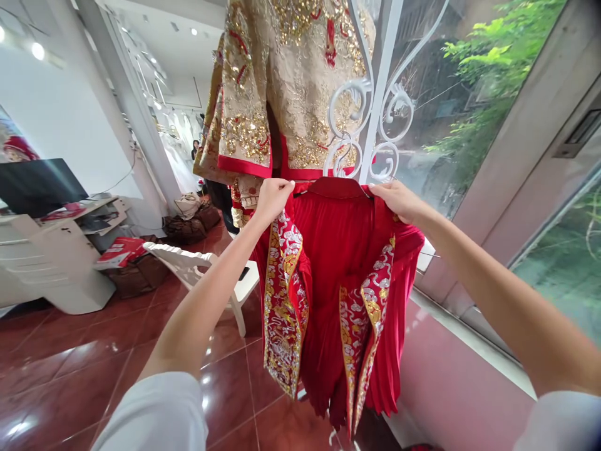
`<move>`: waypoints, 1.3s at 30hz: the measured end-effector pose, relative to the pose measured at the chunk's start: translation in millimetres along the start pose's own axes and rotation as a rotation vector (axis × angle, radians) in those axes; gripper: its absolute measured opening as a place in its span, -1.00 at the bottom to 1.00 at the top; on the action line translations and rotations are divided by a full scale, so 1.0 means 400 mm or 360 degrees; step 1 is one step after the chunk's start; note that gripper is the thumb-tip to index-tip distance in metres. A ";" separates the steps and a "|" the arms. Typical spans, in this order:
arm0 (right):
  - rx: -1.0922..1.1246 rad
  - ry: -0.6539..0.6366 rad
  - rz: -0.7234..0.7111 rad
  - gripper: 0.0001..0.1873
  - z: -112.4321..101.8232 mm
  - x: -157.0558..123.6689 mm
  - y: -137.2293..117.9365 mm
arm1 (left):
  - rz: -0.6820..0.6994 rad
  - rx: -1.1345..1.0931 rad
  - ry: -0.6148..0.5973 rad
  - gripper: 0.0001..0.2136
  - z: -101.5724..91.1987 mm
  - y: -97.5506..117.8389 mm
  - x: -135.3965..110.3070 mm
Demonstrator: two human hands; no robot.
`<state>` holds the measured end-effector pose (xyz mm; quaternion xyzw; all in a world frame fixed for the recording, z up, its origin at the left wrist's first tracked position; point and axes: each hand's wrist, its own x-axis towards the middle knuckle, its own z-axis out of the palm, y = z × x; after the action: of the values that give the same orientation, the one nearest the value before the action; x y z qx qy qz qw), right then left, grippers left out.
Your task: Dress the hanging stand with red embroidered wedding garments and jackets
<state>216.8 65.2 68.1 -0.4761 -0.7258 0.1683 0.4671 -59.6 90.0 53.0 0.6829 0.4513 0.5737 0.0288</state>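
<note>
A red pleated skirt (323, 250) with embroidered gold and silver panels hangs in front of me from a hook on a white scrolled metal rack (382, 75). My left hand (275, 197) pinches the waistband at its left end. At the right end, my right hand (397, 197) grips the same waistband, thumb and fingers closed on the cloth. Between my hands the band shows its dark red inner side. Behind and above hangs a beige jacket (300, 94) covered in gold sequins, with red hems.
A white chair (239, 282) stands behind the skirt to the left. Farther left are a white desk (61, 250) with a monitor (42, 185), and brown bags (136, 275) on the tiled floor (225, 382). Glass windows (446, 144) line the right side. White gowns (176, 150) hang far back.
</note>
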 end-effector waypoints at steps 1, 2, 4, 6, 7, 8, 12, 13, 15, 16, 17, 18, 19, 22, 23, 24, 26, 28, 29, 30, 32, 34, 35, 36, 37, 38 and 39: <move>-0.0182 -0.0021 -0.0037 -0.55 0.001 -0.014 -0.001 | 0.0041 0.0109 0.0007 -0.83 -0.010 0.012 -0.021; -0.0391 -0.0027 -0.0098 -0.56 0.003 -0.030 -0.003 | 0.0082 0.0252 0.0052 -0.86 -0.017 0.027 -0.048; -0.0774 0.0034 -0.0285 -0.69 0.017 -0.065 -0.005 | 0.0132 0.0592 0.0192 -0.64 -0.023 0.058 -0.119; -0.1054 0.0175 -0.0430 -0.68 0.040 -0.099 -0.003 | 0.0108 0.0900 0.0253 -0.49 -0.013 0.083 -0.198; -0.1163 0.0252 -0.0468 -0.55 0.053 -0.114 -0.001 | 0.0091 0.1011 0.0233 -0.46 -0.005 0.088 -0.233; -0.1254 0.0326 -0.0491 -0.44 0.065 -0.126 0.002 | 0.0085 0.1093 0.0193 -0.47 0.001 0.088 -0.260; -0.1346 0.0467 -0.0542 -0.32 0.081 -0.147 0.024 | 0.0182 0.1078 -0.0062 -0.54 -0.030 0.026 -0.288; -0.1301 0.0452 -0.0563 -0.33 0.076 -0.145 0.031 | 0.0223 0.0997 -0.0128 -0.55 -0.055 0.001 -0.282; -0.1202 0.0383 -0.0607 -0.35 0.062 -0.137 0.046 | 0.0296 0.0895 -0.0161 -0.56 -0.107 -0.046 -0.270; -0.1168 0.0346 -0.0625 -0.36 0.055 -0.134 0.053 | 0.0328 0.0910 -0.0112 -0.56 -0.127 -0.066 -0.268; -0.1149 0.0315 -0.0640 -0.37 0.051 -0.133 0.057 | 0.0361 0.0959 -0.0036 -0.57 -0.139 -0.083 -0.269; -0.1140 0.0305 -0.0651 -0.37 0.051 -0.133 0.060 | 0.0393 0.1017 0.0047 -0.56 -0.142 -0.097 -0.273; -0.1135 0.0341 -0.0650 -0.38 0.056 -0.137 0.059 | 0.0422 0.1053 0.0112 -0.56 -0.136 -0.107 -0.280; -0.1091 0.0624 -0.0625 -0.45 0.108 -0.162 0.036 | 0.0423 0.0904 0.0234 -0.55 -0.086 -0.125 -0.306; -0.1050 0.0687 -0.0623 -0.51 0.139 -0.172 0.024 | 0.0371 0.0785 0.0291 -0.54 -0.070 -0.129 -0.314; -0.0989 0.0690 -0.0621 -0.58 0.177 -0.179 0.012 | 0.0302 0.0658 0.0347 -0.53 -0.060 -0.132 -0.321; -0.0786 0.0494 -0.0602 -0.70 0.268 -0.184 -0.008 | 0.0178 0.0388 0.0350 -0.52 -0.059 -0.137 -0.334; -0.0415 0.0202 -0.0498 -0.73 0.362 -0.172 -0.017 | 0.0127 0.0076 0.0260 -0.62 -0.081 -0.140 -0.344; -0.0164 0.0065 -0.0411 -0.73 0.403 -0.161 -0.018 | 0.0117 -0.0065 0.0240 -0.67 -0.095 -0.140 -0.348; 0.0080 -0.0048 -0.0322 -0.74 0.436 -0.150 -0.018 | 0.0099 -0.0171 0.0255 -0.68 -0.108 -0.137 -0.351; 0.0440 -0.0194 -0.0183 -0.78 0.472 -0.132 -0.017 | 0.0016 -0.0183 0.0329 -0.70 -0.120 -0.125 -0.359; 0.0580 -0.0233 -0.0126 -0.77 0.469 -0.127 -0.018 | -0.0149 0.0028 0.0256 -0.69 -0.105 -0.103 -0.371; 0.0644 -0.0216 -0.0091 -0.75 0.456 -0.129 -0.020 | -0.0247 0.0109 0.0136 -0.68 -0.089 -0.090 -0.379; 0.0755 -0.0203 -0.0027 -0.75 0.439 -0.134 -0.024 | -0.0343 0.0137 0.0005 -0.69 -0.071 -0.077 -0.388; 0.0887 -0.0206 0.0053 -0.73 0.421 -0.141 -0.028 | -0.0429 0.0123 -0.0114 -0.70 -0.053 -0.064 -0.398; 0.1021 -0.0228 0.0130 -0.72 0.402 -0.148 -0.034 | -0.0493 0.0083 -0.0212 -0.72 -0.042 -0.052 -0.406; 0.1132 -0.0266 0.0184 -0.69 0.386 -0.155 -0.039 | -0.0528 0.0042 -0.0289 -0.73 -0.039 -0.042 -0.411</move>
<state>86.0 35.9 -31.6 -0.3088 -0.6295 0.4745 0.5322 -71.0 -14.5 -75.6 0.6485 0.5607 0.4911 0.1547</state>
